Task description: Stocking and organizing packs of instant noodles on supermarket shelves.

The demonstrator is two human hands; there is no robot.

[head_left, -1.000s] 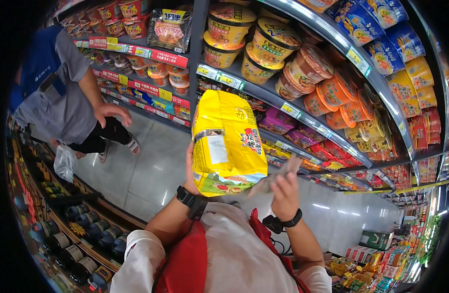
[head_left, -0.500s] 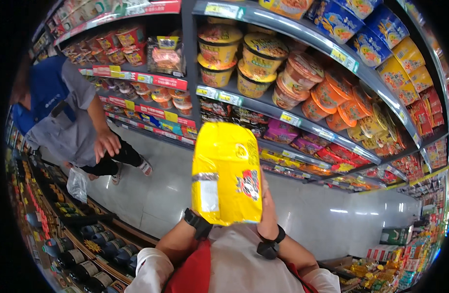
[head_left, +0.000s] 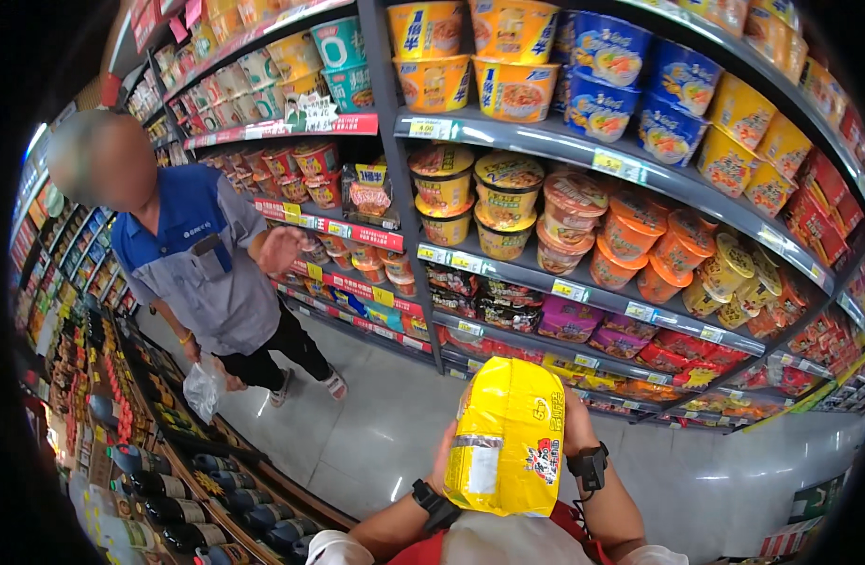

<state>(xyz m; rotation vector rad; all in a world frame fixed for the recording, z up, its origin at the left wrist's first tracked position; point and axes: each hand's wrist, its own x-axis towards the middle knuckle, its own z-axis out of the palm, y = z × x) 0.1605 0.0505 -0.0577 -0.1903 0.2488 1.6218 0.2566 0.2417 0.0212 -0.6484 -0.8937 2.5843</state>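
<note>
A bright yellow plastic multipack of what looks like instant noodles [head_left: 510,405] is held up in front of my chest, a pale label and a printed picture on the side facing me. My left hand [head_left: 441,459] presses against its left edge, with most of its fingers hidden behind the pack. Along the opposite edge, my right hand [head_left: 577,424] grips it, its fingertips also partly out of sight. Both wrists wear black bands with small devices.
Ahead stands a grey shelf unit [head_left: 508,262] of noodle cups and packs. To my left, a person in a blue-and-grey shirt [head_left: 227,273] raises one hand and holds a clear plastic bag [head_left: 205,388]. Dark bottles [head_left: 174,510] line a low shelf at lower left.
My view has tilted up, showing more of the upper shelves. The yellow pack sits lower and further right in view, still between both hands. The other person's hand has come up.
</note>
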